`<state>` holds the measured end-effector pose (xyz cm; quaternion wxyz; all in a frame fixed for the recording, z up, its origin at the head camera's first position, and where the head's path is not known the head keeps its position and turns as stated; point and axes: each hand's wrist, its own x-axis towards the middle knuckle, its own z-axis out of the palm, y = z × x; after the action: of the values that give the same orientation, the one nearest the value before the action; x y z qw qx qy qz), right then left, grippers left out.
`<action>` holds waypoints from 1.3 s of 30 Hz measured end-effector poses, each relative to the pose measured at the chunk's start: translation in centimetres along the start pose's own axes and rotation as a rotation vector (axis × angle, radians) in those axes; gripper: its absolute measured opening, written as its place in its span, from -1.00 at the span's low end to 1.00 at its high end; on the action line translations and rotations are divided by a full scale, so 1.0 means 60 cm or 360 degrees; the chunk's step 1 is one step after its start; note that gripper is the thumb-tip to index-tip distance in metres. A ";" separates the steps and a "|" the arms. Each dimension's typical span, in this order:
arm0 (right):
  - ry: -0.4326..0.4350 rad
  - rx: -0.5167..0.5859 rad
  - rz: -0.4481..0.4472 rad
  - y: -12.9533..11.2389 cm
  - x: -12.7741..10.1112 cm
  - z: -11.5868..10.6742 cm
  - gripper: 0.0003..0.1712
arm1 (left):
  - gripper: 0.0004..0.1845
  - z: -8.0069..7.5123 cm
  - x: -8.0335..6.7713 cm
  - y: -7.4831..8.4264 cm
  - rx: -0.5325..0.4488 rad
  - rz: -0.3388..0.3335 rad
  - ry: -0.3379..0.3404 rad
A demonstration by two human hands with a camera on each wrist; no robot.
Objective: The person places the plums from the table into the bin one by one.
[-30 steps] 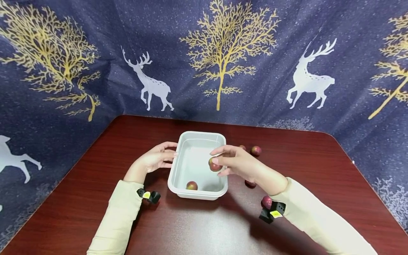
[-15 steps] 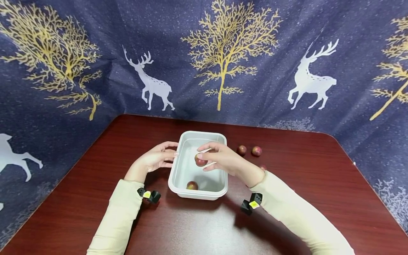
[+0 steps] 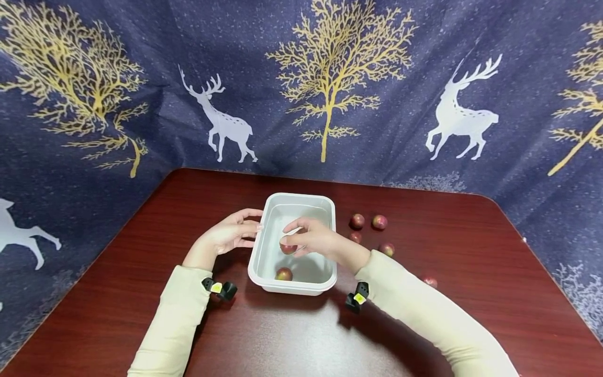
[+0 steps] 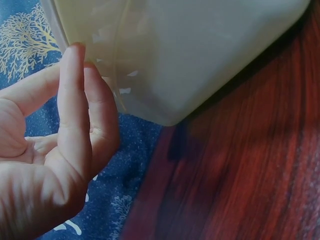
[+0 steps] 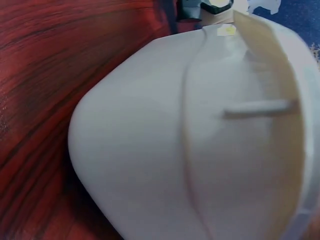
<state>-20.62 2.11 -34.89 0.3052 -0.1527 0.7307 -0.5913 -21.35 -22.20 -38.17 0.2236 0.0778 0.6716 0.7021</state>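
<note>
In the head view a white plastic tub (image 3: pixel 293 287) stands on the table. My left hand (image 3: pixel 226 233) holds its left rim, fingertips at the edge; the left wrist view shows those fingers (image 4: pixel 75 110) against the tub's outer wall (image 4: pixel 190 55). My right hand (image 3: pixel 313 241) reaches over the right side into the tub, pinching a reddish plum (image 3: pixel 287 247) between thumb and fingers. Another plum (image 3: pixel 283 274) lies at the tub's near end. The right wrist view shows the tub's outside (image 5: pixel 135 135), with the right hand out of sight.
Several more plums lie right of the tub, among them one plum (image 3: pixel 379 222) at the back and one (image 3: pixel 387 249) nearer. Another (image 3: pixel 430 281) is partly behind the right sleeve (image 3: pixel 424 319). Dark red wooden table (image 3: pixel 226 335); patterned blue cloth (image 3: pixel 282 104) hangs behind it.
My right hand has carried the plum leftward over the tub and slightly lower into it. Plums previously behind the right arm now show. My left hand stays on the rim.
</note>
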 end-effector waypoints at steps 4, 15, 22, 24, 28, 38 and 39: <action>0.0032 -0.0058 0.0031 0.006 0.007 0.005 -0.54 | -0.39 0.000 0.000 0.000 0.0007 0.0001 -0.0008; 0.0105 -0.0320 0.0068 0.017 0.020 0.013 -0.56 | -0.42 -0.001 0.003 0.005 0.0004 -0.0017 0.0001; 0.0121 -0.0429 0.0119 0.022 0.026 0.014 -0.60 | -0.40 0.004 -0.002 0.011 -0.0009 0.0002 -0.0016; 0.0141 -0.0450 0.0127 0.023 0.026 0.014 -0.60 | -0.39 0.005 -0.004 0.012 -0.0007 0.0001 -0.0018; 0.0162 -0.0483 0.0130 0.023 0.027 0.015 -0.61 | -0.40 0.006 -0.005 0.013 0.0001 0.0001 -0.0013; 0.0163 -0.0490 0.0038 0.024 0.027 0.012 -0.61 | -0.39 0.005 -0.002 0.007 0.0025 -0.0012 0.0020; 0.0167 -0.0499 0.0022 0.025 0.027 0.012 -0.61 | -0.39 0.005 -0.002 0.007 0.0024 -0.0018 0.0026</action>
<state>-21.22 1.01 -36.81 0.2430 -0.1623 0.8300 -0.4751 -21.19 -21.96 -37.72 0.2214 0.0700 0.6791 0.6963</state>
